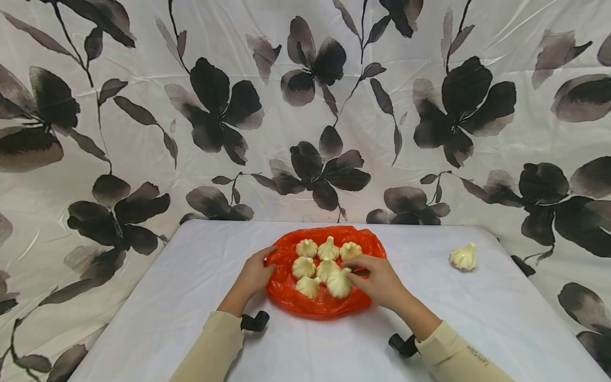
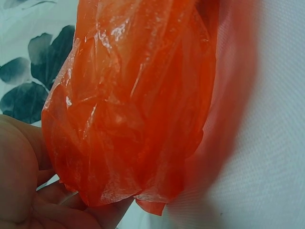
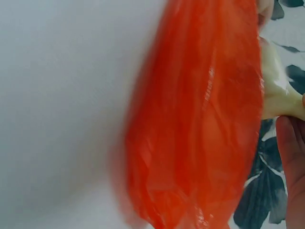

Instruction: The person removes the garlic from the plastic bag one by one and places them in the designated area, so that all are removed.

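Note:
In the head view, a red plastic bag (image 1: 324, 310) lies spread open on the table, with several pale garlic bulbs (image 1: 303, 267) inside. My right hand (image 1: 382, 284) pinches one garlic bulb (image 1: 339, 284) by its stem at the bag's right side. That same bulb (image 3: 274, 83) shows past the bag's edge in the right wrist view. At the left rim, my left hand (image 1: 255, 273) holds the bag; the left wrist view has its fingers (image 2: 62, 205) partly hidden behind the crumpled plastic (image 2: 128, 109).
A single garlic bulb (image 1: 463, 258) rests on the white table (image 1: 200, 297), far to the right of the bag. Behind the table hangs a white cloth (image 1: 382, 32) with a dark flower print. Black wrist cameras (image 1: 403, 346) sit at both cuffs.

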A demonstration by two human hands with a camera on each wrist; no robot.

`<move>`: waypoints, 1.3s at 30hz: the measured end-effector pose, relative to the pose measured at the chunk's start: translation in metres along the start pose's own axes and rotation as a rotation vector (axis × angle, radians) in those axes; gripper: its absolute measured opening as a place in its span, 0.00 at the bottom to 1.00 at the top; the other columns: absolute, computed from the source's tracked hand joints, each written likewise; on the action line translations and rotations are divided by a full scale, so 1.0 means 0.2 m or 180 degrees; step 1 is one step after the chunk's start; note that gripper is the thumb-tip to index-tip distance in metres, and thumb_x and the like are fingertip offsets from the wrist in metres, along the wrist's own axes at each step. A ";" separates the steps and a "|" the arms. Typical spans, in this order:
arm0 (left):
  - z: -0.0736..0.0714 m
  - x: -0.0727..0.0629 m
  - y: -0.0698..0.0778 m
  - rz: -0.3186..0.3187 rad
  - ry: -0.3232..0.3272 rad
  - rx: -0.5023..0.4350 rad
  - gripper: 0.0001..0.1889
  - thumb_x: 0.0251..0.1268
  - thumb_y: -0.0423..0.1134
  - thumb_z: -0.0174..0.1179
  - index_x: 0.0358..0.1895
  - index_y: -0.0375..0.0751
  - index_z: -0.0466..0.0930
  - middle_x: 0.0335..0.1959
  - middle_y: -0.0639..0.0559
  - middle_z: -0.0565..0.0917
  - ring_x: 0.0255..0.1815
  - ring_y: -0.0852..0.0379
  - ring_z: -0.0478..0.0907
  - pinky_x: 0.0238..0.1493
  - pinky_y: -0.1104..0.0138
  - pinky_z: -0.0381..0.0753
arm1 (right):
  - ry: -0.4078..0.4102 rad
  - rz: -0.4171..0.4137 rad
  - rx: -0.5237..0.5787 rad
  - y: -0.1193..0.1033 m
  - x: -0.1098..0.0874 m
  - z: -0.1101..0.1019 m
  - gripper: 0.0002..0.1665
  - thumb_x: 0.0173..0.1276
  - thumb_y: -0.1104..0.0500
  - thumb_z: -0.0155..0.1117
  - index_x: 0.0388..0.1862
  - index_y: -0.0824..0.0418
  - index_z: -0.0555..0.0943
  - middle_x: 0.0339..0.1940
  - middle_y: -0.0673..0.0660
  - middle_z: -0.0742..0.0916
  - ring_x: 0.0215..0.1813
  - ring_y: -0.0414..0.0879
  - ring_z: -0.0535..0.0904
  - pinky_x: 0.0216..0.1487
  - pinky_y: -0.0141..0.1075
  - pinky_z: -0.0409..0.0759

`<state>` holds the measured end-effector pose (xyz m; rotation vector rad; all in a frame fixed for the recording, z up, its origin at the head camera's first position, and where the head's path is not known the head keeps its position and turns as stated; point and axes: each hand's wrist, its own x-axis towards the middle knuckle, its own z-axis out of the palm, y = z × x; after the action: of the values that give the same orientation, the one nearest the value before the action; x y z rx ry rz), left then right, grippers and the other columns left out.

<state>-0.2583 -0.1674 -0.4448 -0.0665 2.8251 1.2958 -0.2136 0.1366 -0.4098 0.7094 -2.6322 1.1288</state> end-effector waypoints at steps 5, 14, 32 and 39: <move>-0.01 0.00 0.01 0.0023 -0.0011 0.0010 0.28 0.69 0.35 0.53 0.72 0.47 0.64 0.70 0.43 0.69 0.64 0.45 0.72 0.57 0.54 0.81 | 0.0146 -0.0106 -0.0063 0.00 0.02 -0.06 0.14 0.62 0.60 0.69 0.48 0.53 0.86 0.45 0.48 0.88 0.47 0.43 0.83 0.47 0.33 0.84; 0.00 0.02 0.02 0.0007 -0.0047 0.0013 0.28 0.69 0.35 0.53 0.72 0.47 0.64 0.71 0.44 0.69 0.64 0.46 0.72 0.57 0.54 0.81 | 0.0389 -0.0087 -0.0005 0.00 0.02 -0.21 0.14 0.63 0.62 0.67 0.49 0.58 0.85 0.45 0.53 0.88 0.43 0.45 0.85 0.44 0.33 0.86; -0.01 0.04 0.03 0.0031 -0.0020 0.0060 0.28 0.68 0.34 0.53 0.72 0.47 0.65 0.71 0.43 0.68 0.62 0.47 0.73 0.56 0.55 0.82 | 0.0779 -0.0247 -0.0395 0.12 0.03 -0.46 0.14 0.63 0.64 0.67 0.48 0.60 0.85 0.44 0.57 0.89 0.43 0.49 0.86 0.43 0.16 0.78; 0.00 0.02 0.03 0.0030 -0.0036 0.0037 0.28 0.69 0.34 0.53 0.72 0.47 0.64 0.71 0.43 0.68 0.66 0.45 0.70 0.60 0.52 0.78 | 0.0912 -0.0244 -0.0472 0.21 0.02 -0.50 0.13 0.63 0.65 0.67 0.47 0.61 0.85 0.42 0.57 0.88 0.43 0.50 0.85 0.42 0.10 0.73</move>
<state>-0.2632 -0.1634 -0.4397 -0.0454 2.8268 1.2774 -0.2383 0.2327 -0.3647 0.5672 -2.3956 0.9259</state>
